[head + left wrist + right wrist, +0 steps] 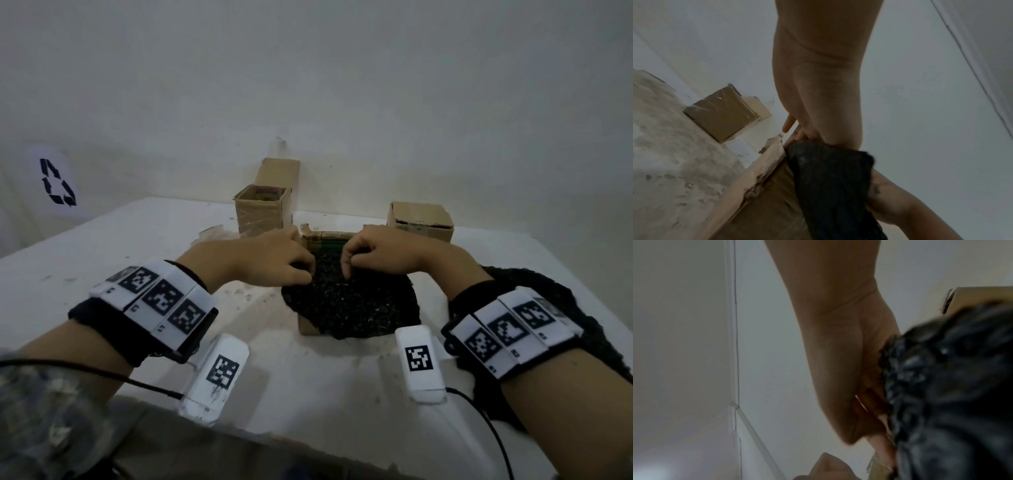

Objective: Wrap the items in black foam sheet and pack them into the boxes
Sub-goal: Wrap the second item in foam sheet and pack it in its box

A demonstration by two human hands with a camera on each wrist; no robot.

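three cardboard boxes show on the white table [102, 246], and the work looks partway through. both hands meet over the nearest open box [310, 327], where the black foam sheet [349, 301] is draped across the opening and spills over its near rim. the left hand [270, 262] has its fingers curled down, pinching the sheet's far edge, and the right hand [380, 255] pinches the same edge just beside it; the left wrist view shows the foam hanging straight below that grip against the box wall. what the sheet covers is hidden (a strip of green shows just beyond the fingertips, inside the box). beyond the left hand stands a tall taped box [263, 212] with its flap up and something colourful inside, so it seems already packed. beyond the right hand sits a shorter box [419, 221], flaps down. more black foam [555, 294] lies under the right forearm, which suggests further wrapping remains; this box still needs tucking in and closing.
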